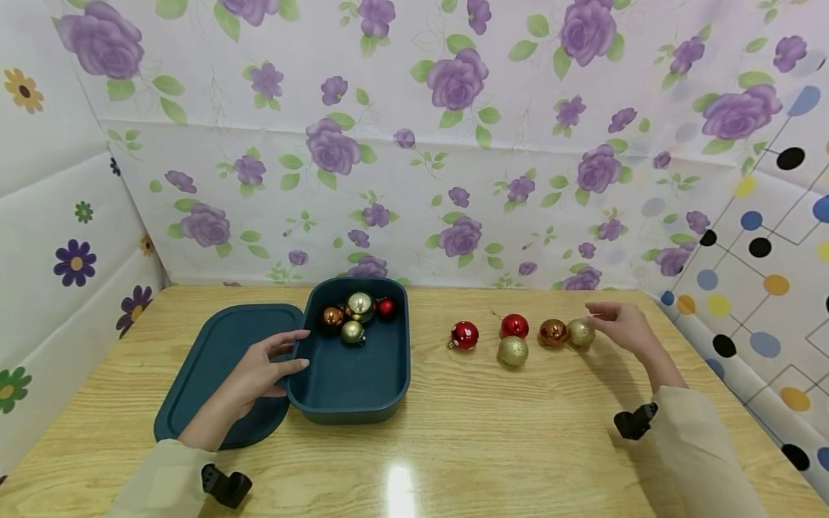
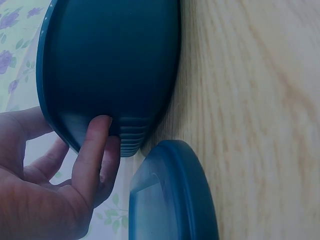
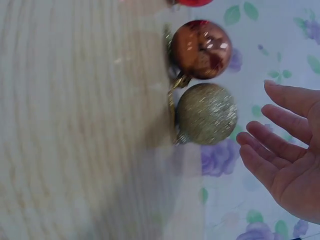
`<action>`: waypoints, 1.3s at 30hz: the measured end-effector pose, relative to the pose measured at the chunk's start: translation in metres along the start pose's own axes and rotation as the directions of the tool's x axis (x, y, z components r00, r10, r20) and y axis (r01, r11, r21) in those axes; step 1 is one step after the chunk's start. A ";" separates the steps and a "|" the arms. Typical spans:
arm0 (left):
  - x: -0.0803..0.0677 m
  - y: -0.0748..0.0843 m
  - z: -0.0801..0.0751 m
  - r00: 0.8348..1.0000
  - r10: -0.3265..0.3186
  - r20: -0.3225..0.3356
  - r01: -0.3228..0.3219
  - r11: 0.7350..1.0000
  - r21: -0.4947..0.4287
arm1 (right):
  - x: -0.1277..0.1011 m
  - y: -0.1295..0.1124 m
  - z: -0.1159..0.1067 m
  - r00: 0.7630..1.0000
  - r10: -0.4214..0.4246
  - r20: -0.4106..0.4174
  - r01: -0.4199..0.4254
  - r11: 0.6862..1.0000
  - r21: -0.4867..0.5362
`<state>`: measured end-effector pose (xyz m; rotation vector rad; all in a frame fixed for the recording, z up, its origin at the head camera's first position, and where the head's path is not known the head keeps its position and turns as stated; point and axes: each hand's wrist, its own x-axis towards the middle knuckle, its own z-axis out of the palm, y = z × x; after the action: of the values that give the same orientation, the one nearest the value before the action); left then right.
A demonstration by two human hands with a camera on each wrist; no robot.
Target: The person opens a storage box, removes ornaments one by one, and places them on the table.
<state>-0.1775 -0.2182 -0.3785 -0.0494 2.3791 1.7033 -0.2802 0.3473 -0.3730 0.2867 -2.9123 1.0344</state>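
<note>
While your left hand (image 1: pixel 259 374) rests against the near left wall of the dark teal box (image 1: pixel 382 392), its fingers lie straight along the rim and clamp nothing. Your left wrist view shows what the head view cannot: the fingertips (image 2: pixel 100 127) press the box's outer wall just beside a patch of ribbed grip, with the thumb spread apart on the other side. The box's lid (image 1: pixel 214 360) lies flat under that hand and wrist, touching the box's left side.

Your right hand (image 1: pixel 624 327) hovers open, fingers loosely spread, just beside the glittery gold ball (image 1: pixel 581 333) without touching it. Your right wrist view makes the gap plain, which the head view leaves unclear: a sliver of background shows between the fingertips (image 3: pixel 255 145) and the ball (image 3: pixel 206 114). It also shows the shiny copper ball (image 3: pixel 201 49) touching the gold one on the far side from your fingers.

Further from your right hand, toward your left, sit 3 more balls on the wooden table (image 1: pixel 486 432): a plain red ball (image 1: pixel 514 325), a second glitter gold ball (image 1: pixel 513 351) just in front of it, and a spotted red ball (image 1: pixel 464 334) nearest the box. Inside the box, at the wall furthest from your left hand, 4 balls (image 1: pixel 356 316) cluster together. Nothing lies between your right hand and the nearest ball.
</note>
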 end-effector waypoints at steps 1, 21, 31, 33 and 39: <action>0.000 0.000 0.000 1.000 -0.001 0.000 0.001 1.000 0.000 | 0.000 -0.004 -0.001 1.000 -0.004 -0.004 0.004 1.000 0.000; 0.002 0.001 0.000 1.000 -0.002 -0.001 0.002 1.000 0.007 | 0.016 -0.121 0.045 0.969 -0.242 0.055 0.230 0.958 0.169; 0.001 0.001 0.000 1.000 -0.009 0.001 0.009 1.000 0.008 | 0.033 -0.176 0.087 0.928 -0.358 0.107 0.331 0.920 0.211; 0.000 0.001 0.000 1.000 -0.009 0.003 0.009 1.000 0.007 | 0.035 -0.186 0.096 0.922 -0.369 0.116 0.341 0.916 0.210; -0.001 0.001 0.000 1.000 -0.006 0.012 0.006 1.000 -0.012 | 0.044 -0.208 0.122 0.909 -0.389 0.146 0.359 0.913 0.195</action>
<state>-0.1771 -0.2184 -0.3775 -0.0470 2.3580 1.7100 -0.2816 0.1052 -0.3337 0.9563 -2.7519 1.2321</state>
